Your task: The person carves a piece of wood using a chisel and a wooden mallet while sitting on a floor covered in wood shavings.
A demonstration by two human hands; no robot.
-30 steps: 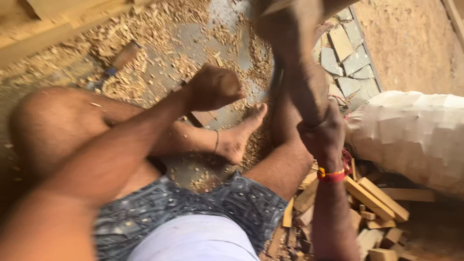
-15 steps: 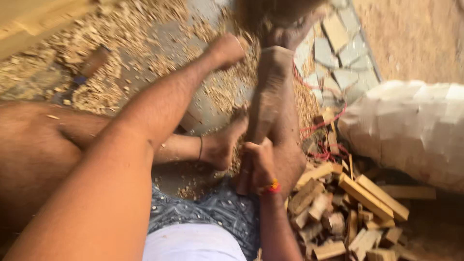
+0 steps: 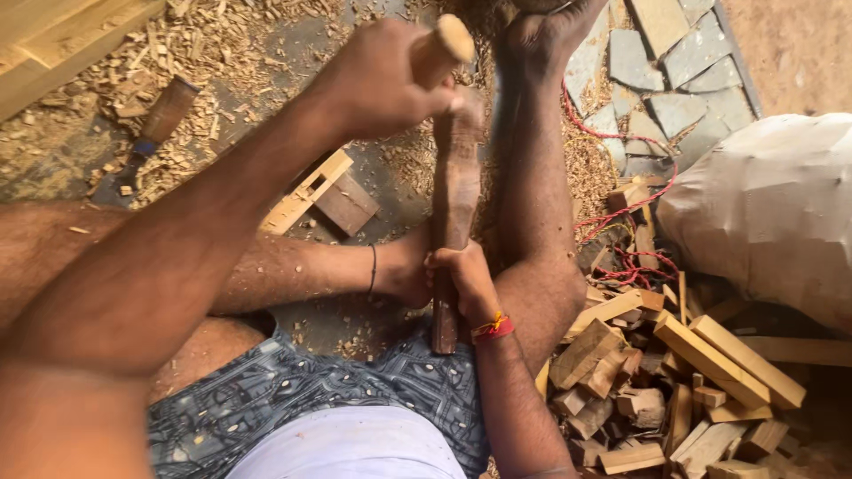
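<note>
Carved wooden piece (image 3: 454, 222), long, dark brown, rough-hewn with faceted cuts, is held lengthwise between the legs on the ground. Its lower part is clasped by the right hand (image 3: 463, 277), fingers wrapped around it. A pale round wooden handle (image 3: 441, 49) is enclosed in the fisted left hand (image 3: 377, 80); the tool's working end is hidden. Shavings (image 3: 204, 53) and offcut blocks (image 3: 674, 372) are scattered around.

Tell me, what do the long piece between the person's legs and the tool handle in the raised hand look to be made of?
The long piece looks like dark reddish-brown wood, rough and unfinished. The tool handle in the left hand seems pale bare wood with a rounded end. The right hand steadies the piece. Pale shavings on the ground point to wood too.
</note>
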